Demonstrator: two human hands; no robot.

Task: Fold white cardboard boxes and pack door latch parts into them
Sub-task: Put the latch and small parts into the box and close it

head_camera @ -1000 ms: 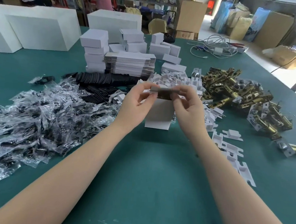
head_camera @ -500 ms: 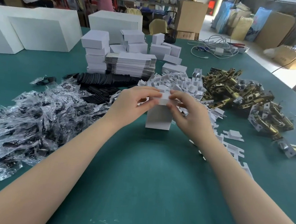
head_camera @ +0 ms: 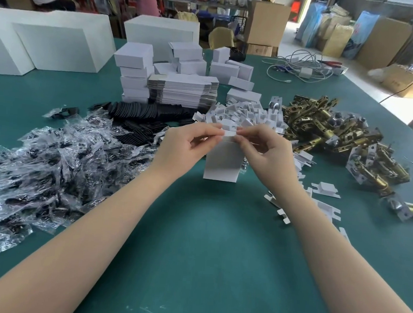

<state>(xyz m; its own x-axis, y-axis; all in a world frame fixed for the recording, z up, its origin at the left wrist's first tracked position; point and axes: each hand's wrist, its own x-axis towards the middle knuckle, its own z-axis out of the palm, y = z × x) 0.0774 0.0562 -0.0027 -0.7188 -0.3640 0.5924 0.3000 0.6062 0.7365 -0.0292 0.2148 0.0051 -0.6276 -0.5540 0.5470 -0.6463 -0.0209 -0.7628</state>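
a: hands are back up at the box top, yes? a second ago they held a dark part over the open mouth of the white box (head_camera: 221, 163); half a second ago they pressed down on it.

b: right, and now that part is out of sight, so i judge it has gone inside. left hand (head_camera: 186, 147) and right hand (head_camera: 262, 151) each pinch one end of the top flap (head_camera: 229, 133), fingertips curled on it. looks like closing is under way, one box nearly packed.

a: where does the box stand?

b: upright on the green table (head_camera: 206, 254), dead centre between the hands. can't see inside it from here.

a: other containers?

b: finished small boxes (head_camera: 134, 56) stacked at eleven o'clock, shut, contents hidden. flat blanks (head_camera: 183, 91) piled at twelve. white inserts (head_camera: 242, 115) heaped just behind the box.

a: and the parts?

b: brass latches (head_camera: 329, 130) heaped at two o'clock, bagged pieces (head_camera: 48, 160) spread at nine, black plates (head_camera: 144, 115) at eleven, nearer than the stacks.
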